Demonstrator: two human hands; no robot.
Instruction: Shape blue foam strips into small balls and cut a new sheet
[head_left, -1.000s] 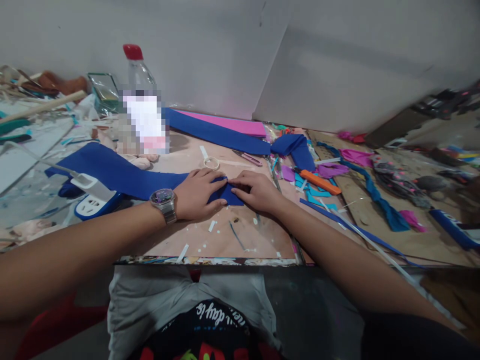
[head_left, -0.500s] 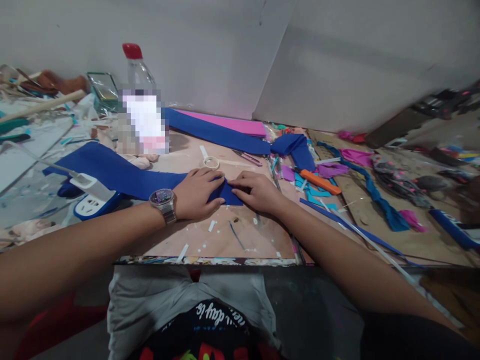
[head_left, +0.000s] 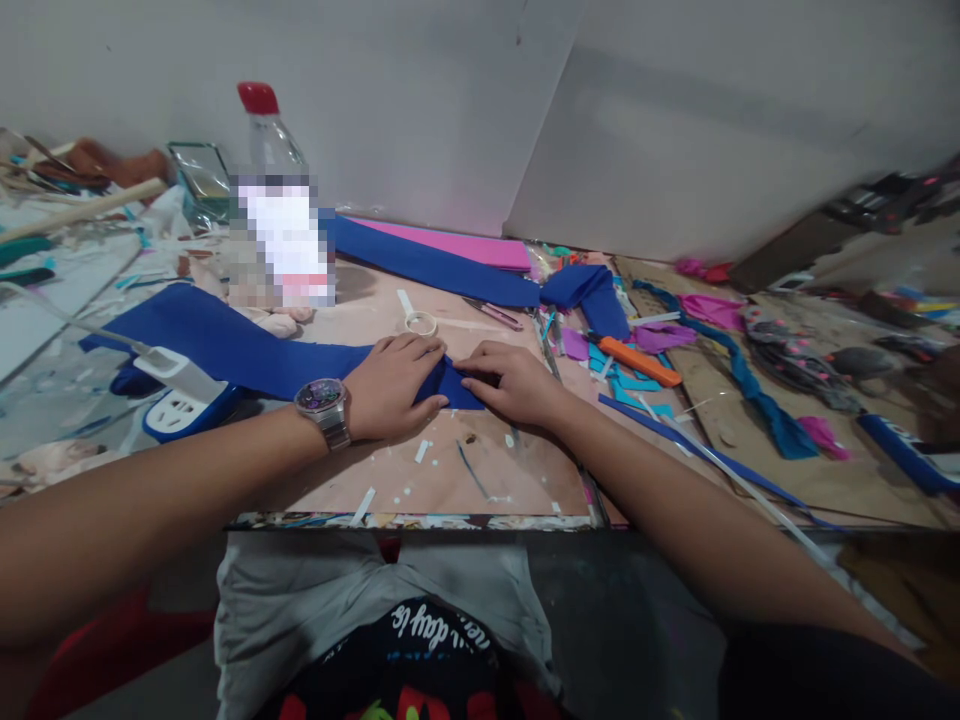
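A blue strip of fabric runs from the left across the board, its right end under both my hands. My left hand, with a watch on the wrist, lies over the strip with fingers stretched and thumb apart, pressing it down. At the strip's right end, my right hand has its fingers curled, thumb and forefinger closed on the fabric's edge. The fabric is raised in a small fold between the hands. Just beyond my left fingers lies a roll of tape with a loose white tail.
A blue-white power strip with a plugged-in charger sits left. Behind stand a red-capped bottle and a blurred-out bright panel. More blue fabric, tweezers, an orange cutter and scraps lie around. The table's front edge is close.
The view has shifted very slightly. Both hands keep nearly the same place on the blue fabric.
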